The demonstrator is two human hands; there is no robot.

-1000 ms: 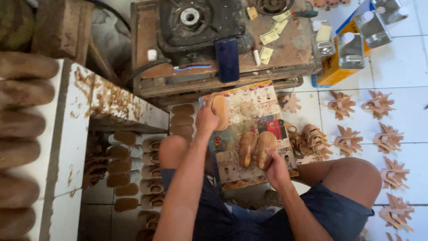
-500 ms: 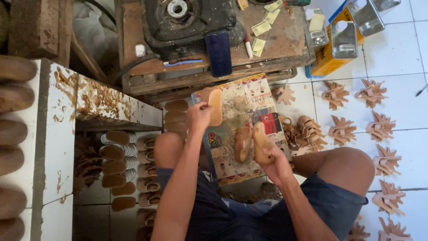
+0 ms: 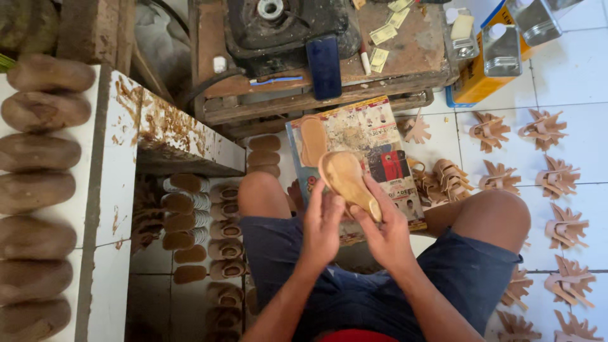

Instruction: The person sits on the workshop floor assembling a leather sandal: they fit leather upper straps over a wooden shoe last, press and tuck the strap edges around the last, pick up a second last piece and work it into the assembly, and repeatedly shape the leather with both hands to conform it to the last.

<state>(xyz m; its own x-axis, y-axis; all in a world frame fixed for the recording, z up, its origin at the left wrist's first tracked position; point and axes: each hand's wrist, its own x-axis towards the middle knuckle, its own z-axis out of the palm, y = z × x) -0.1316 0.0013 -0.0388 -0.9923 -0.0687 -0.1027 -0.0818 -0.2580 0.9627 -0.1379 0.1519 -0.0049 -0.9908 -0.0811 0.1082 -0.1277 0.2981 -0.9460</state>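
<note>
I sit on a tiled floor and both hands hold one tan shoe piece above my lap, its sole side turned up. My left hand touches its near edge with the fingers. My right hand grips it from below and the right. Beyond it a flat tan insole lies on a sheet of printed paper spread on the floor between my knees.
A wooden bench with a dark machine and a dark blue phone stands ahead. Rows of shoe parts lie at left, brown lasts on a white ledge, folded tan strap pieces on tiles at right, clear bottles nearby.
My left hand has left the insole on the paper and come back to my lap. The right hand has lifted the shoe piece, and both hands now hold it.
</note>
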